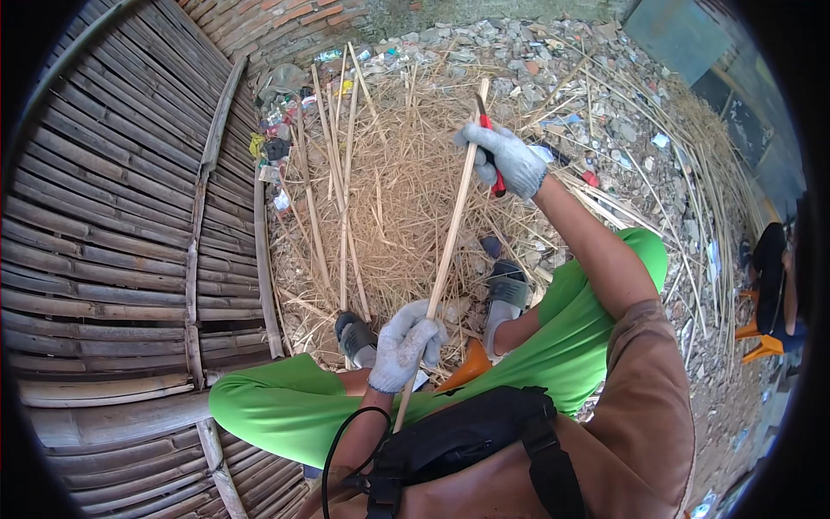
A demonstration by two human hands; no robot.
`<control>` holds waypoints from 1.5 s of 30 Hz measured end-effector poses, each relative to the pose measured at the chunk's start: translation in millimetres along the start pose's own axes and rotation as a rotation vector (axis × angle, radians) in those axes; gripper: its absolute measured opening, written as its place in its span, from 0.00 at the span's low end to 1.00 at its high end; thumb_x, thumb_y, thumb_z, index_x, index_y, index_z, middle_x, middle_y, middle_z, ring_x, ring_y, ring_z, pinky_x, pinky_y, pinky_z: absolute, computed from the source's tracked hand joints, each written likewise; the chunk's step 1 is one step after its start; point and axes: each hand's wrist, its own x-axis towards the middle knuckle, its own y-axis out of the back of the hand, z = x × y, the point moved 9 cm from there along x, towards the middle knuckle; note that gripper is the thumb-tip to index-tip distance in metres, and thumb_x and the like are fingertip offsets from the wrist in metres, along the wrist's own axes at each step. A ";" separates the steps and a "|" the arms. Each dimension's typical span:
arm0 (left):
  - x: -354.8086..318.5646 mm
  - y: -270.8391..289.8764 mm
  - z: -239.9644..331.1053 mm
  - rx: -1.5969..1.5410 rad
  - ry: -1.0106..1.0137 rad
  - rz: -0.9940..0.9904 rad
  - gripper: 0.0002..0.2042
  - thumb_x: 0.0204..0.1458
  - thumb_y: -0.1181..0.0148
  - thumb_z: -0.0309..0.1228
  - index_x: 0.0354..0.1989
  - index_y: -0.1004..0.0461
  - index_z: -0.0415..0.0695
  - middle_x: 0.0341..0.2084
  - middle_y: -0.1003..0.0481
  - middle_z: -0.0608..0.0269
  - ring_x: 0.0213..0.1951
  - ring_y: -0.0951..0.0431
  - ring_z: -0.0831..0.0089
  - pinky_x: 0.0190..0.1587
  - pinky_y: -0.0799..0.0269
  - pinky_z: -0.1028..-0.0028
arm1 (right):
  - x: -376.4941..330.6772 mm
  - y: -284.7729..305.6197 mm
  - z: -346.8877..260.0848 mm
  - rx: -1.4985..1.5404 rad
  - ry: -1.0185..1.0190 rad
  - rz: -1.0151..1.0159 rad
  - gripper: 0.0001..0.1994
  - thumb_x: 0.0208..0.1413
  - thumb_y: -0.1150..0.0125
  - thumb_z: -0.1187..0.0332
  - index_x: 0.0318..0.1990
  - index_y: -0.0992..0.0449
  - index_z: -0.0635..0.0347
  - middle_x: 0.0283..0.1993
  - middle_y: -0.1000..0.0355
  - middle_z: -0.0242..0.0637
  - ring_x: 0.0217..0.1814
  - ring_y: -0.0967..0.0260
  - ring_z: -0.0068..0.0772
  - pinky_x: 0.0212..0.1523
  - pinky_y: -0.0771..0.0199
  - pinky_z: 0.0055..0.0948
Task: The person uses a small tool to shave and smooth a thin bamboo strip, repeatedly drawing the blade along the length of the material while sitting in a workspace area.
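A long, pale bamboo strip [454, 233] slants across the middle, its far end past my right hand and its near end by my waist. My left hand [405, 346], in a whitish knit glove, is closed around the strip's lower part. In my right hand [510, 160], gloved alike, is a slim red-and-black tool [499, 183] that looks like a utility knife. That hand lies against the strip's upper part, with the tool's dark tip beside the wood. The glove hides the tool's middle and any contact of its edge with the strip.
Shavings [389, 199] cover the ground between my feet, with several bamboo strips [333, 156] lying on the left. A slatted bamboo panel [112, 242] stands at left. Rubble [519, 69] and a brick wall [259, 30] lie beyond. Another person [774, 268] is at far right.
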 end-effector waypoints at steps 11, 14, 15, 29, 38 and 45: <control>-7.4 -16.3 -10.0 0.030 0.046 -0.074 0.20 0.72 0.41 0.30 0.69 0.28 0.37 0.36 0.19 0.64 0.27 0.23 0.86 0.29 0.27 0.83 | 16.1 74.8 -37.9 0.049 0.199 0.199 0.20 0.72 0.36 0.50 0.48 0.17 0.61 0.26 0.25 0.28 0.16 0.35 0.19 0.17 0.36 0.24; -7.4 -16.7 -11.8 0.013 0.060 -0.069 0.20 0.71 0.40 0.30 0.69 0.28 0.36 0.36 0.18 0.63 0.28 0.22 0.85 0.30 0.26 0.83 | 13.4 75.9 -39.7 0.069 0.214 0.178 0.20 0.73 0.36 0.51 0.49 0.17 0.62 0.30 0.22 0.30 0.16 0.34 0.19 0.17 0.35 0.24; -6.9 -17.5 -11.3 0.013 0.062 -0.066 0.20 0.71 0.40 0.30 0.69 0.28 0.36 0.36 0.18 0.63 0.28 0.22 0.85 0.30 0.26 0.83 | 12.7 76.8 -39.5 0.076 0.212 0.174 0.20 0.73 0.36 0.51 0.50 0.18 0.62 0.31 0.21 0.31 0.17 0.34 0.19 0.17 0.35 0.24; -3.8 -29.1 -10.3 -0.421 0.190 -0.105 0.21 0.69 0.40 0.35 0.64 0.27 0.33 0.31 0.21 0.59 0.24 0.23 0.75 0.25 0.27 0.77 | 5.4 53.1 -41.3 0.047 0.232 0.058 0.22 0.74 0.35 0.56 0.65 0.22 0.63 0.36 0.22 0.28 0.20 0.38 0.15 0.21 0.39 0.22; 0.6 -12.1 -26.3 -0.286 0.091 0.021 0.18 0.68 0.36 0.30 0.63 0.25 0.35 0.32 0.20 0.61 0.25 0.23 0.77 0.29 0.25 0.77 | 9.1 49.3 -32.2 -0.104 0.184 0.105 0.24 0.73 0.35 0.55 0.67 0.24 0.62 0.41 0.18 0.31 0.22 0.36 0.15 0.23 0.35 0.22; 3.2 -2.0 -20.3 -0.088 0.004 0.131 0.16 0.65 0.31 0.24 0.59 0.24 0.37 0.33 0.19 0.63 0.28 0.23 0.81 0.31 0.25 0.78 | 1.0 19.1 -2.6 -0.205 0.027 0.107 0.28 0.73 0.36 0.53 0.70 0.26 0.63 0.42 0.18 0.30 0.22 0.37 0.15 0.22 0.37 0.21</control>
